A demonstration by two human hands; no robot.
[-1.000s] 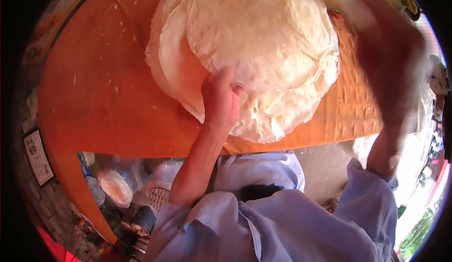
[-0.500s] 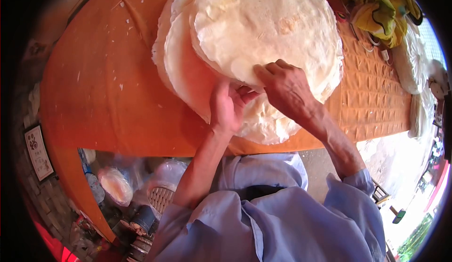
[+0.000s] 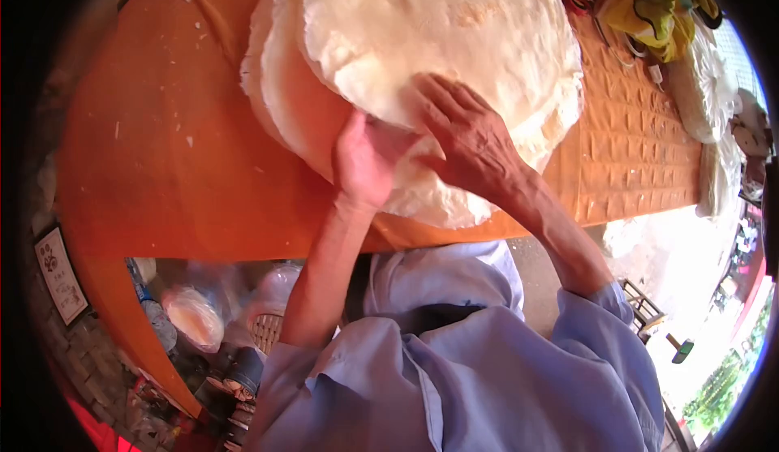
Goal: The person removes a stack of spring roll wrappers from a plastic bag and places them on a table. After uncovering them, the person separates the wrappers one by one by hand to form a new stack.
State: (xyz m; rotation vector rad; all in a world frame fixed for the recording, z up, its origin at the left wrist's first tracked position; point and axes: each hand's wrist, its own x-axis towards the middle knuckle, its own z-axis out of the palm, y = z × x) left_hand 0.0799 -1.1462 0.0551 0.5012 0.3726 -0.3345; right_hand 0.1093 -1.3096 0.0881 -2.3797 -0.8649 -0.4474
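Large thin round pale sheets (image 3: 389, 38) lie overlapping in a pile on the orange-covered table. My left hand (image 3: 369, 156) is palm up at the near edge of the top sheet, its fingertips hidden under that edge; the thumb is spread away. Resting on top of the same sheet, my right hand (image 3: 466, 131) is palm down with its fingers stretched out and the thumb apart, just right of my left hand. Lower sheets (image 3: 446, 204) with crumpled edges show beneath both hands.
The orange table (image 3: 178, 200) bears small pale flakes. At the upper right lie a yellow-green cloth (image 3: 641, 14) and white plastic bags (image 3: 706, 87). Below the table are a wrapped bundle (image 3: 195, 318) and a woven seat (image 3: 268, 330). A framed sign (image 3: 61, 276) stands at the left.
My right hand has opened from its grip on the sheet's edge and lies flatter on it. The whole view has shifted slightly, so the sheets appear further up and left.
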